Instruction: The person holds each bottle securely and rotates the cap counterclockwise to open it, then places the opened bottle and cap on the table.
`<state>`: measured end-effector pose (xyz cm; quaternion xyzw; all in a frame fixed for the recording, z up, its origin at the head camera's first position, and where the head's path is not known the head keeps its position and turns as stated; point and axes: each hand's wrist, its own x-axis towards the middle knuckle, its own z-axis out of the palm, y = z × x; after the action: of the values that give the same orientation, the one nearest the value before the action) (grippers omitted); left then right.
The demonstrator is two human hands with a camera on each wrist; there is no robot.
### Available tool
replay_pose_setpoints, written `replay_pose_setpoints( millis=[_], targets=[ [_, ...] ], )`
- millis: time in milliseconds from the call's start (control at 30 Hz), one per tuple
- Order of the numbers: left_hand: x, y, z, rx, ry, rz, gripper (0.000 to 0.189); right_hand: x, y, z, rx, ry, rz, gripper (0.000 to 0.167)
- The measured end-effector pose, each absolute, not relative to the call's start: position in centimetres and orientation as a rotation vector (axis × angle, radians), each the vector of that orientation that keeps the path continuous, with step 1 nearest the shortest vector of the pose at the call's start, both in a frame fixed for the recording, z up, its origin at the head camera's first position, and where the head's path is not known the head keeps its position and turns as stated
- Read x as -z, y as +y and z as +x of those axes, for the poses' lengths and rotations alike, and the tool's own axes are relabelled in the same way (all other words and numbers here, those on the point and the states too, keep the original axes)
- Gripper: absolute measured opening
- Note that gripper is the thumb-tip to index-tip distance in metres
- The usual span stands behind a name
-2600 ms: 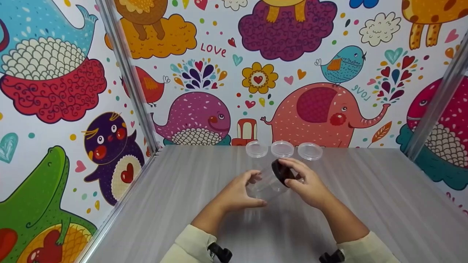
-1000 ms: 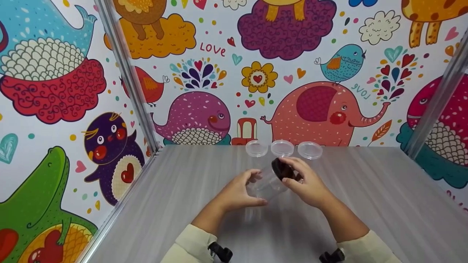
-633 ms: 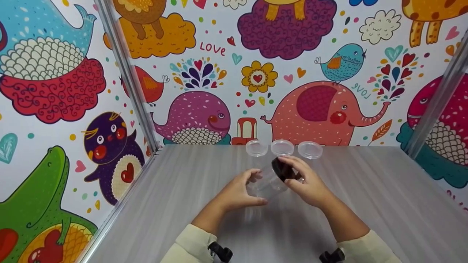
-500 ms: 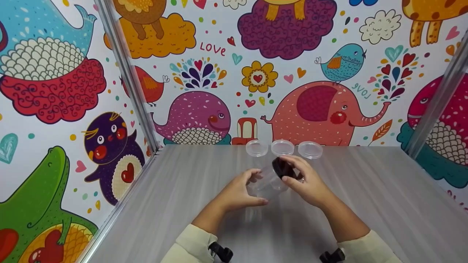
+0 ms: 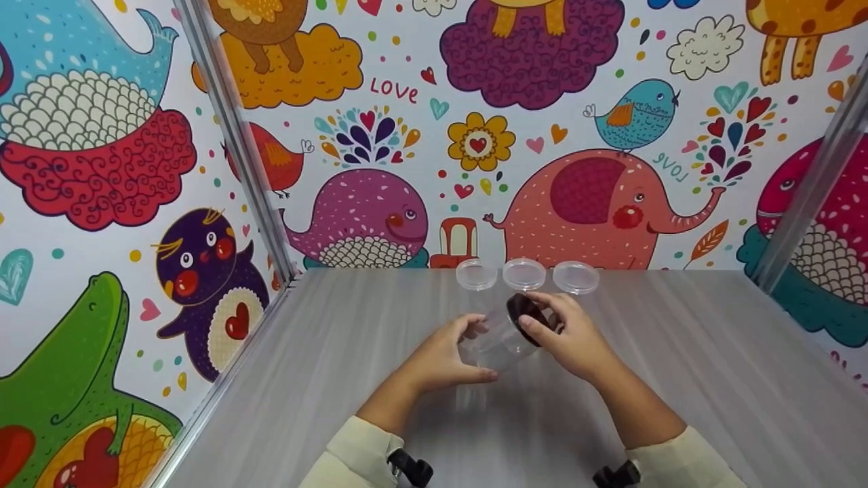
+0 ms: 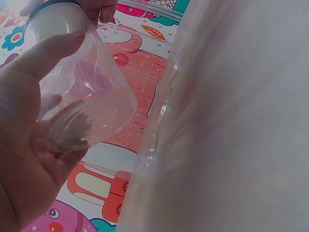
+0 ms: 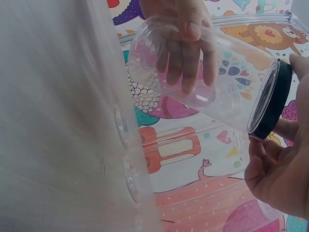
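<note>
A clear plastic jar (image 5: pixel 498 339) with a black lid (image 7: pixel 275 100) is held tilted above the table, its lid end up and to the right. My left hand (image 5: pixel 441 356) grips the jar's body, thumb on the near side and fingers behind it. At the other end, my right hand (image 5: pixel 573 335) pinches the lid's rim between thumb and fingers. In the right wrist view, the left fingers show through the see-through wall, and the lid sits on the jar's mouth. Nothing shows inside the jar.
Three more clear jars stand in a row at the table's back: a left one (image 5: pixel 477 274), a middle one (image 5: pixel 524 274) and a right one (image 5: pixel 576 277). Behind them rises a cartoon-printed wall (image 5: pixel 380 210). A metal corner post (image 5: pixel 237 149) stands at the left.
The right hand's thumb and fingers have shifted their grip around the lid, the thumb now further over it. The left hand and jar stay nearly where they were.
</note>
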<state>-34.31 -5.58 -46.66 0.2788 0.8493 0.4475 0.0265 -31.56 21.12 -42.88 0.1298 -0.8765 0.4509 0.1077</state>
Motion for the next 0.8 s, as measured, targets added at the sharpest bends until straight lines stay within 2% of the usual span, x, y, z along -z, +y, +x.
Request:
replay_pose_setpoints(
  millis=[400,800],
  targets=[
    [46.61,-5.5,-34.25,-1.368,2.645,0.836,0.095,42.89,21.28,-31.13,-1.322,-2.522,0.533,0.052],
    [46.65,-5.43,-34.32,-1.341,2.669,0.833,0.093,42.99,21.3,-31.22,-1.376,-2.477,0.644,0.063]
  ],
)
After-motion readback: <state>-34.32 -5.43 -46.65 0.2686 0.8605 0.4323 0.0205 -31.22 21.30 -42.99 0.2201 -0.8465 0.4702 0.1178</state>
